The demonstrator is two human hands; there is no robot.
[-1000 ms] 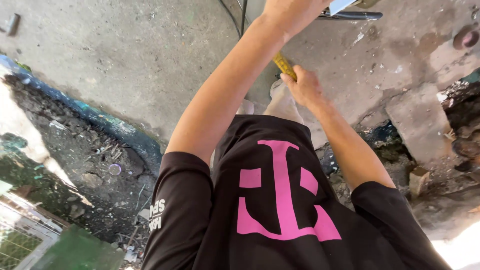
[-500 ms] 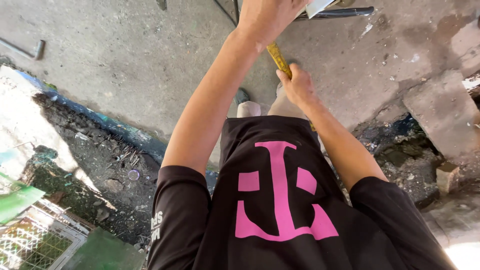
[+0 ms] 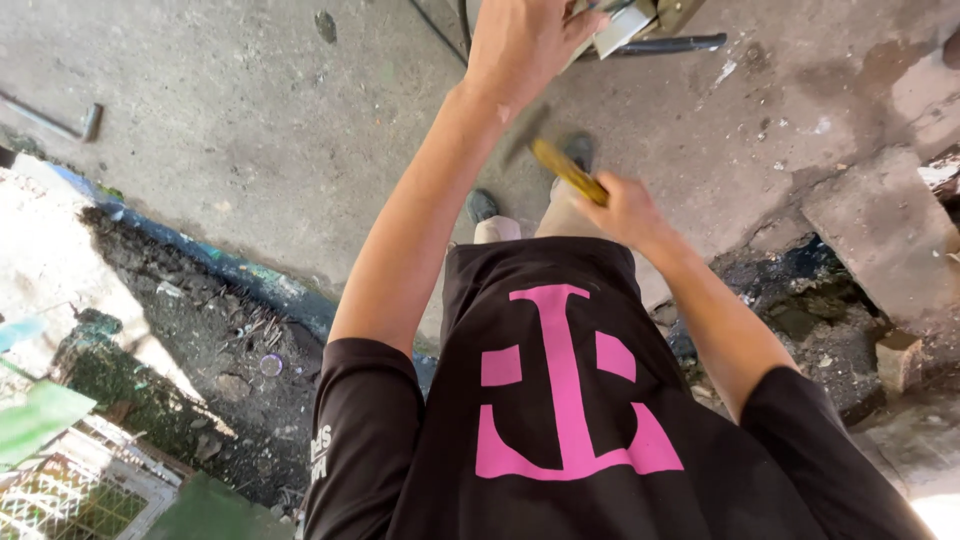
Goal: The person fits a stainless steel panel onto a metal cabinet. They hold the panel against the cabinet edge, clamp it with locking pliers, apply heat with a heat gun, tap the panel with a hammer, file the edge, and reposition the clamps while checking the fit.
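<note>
Hammer (image 3: 560, 165), yellow-handled with its blurred head pointing up-left, sits clenched in the right hand (image 3: 625, 208) above the concrete floor (image 3: 250, 130). Left hand (image 3: 525, 40) is raised at the top edge, fingers curled around a pale metal piece (image 3: 622, 28) beside a dark metal rod (image 3: 670, 45). Broken rubble (image 3: 830, 330) lies along the floor's right side.

- Bright daylight, with glare blown out white well left of the left hand (image 3: 525, 40).
- Motion blur smears the right hand (image 3: 625, 210).
</note>
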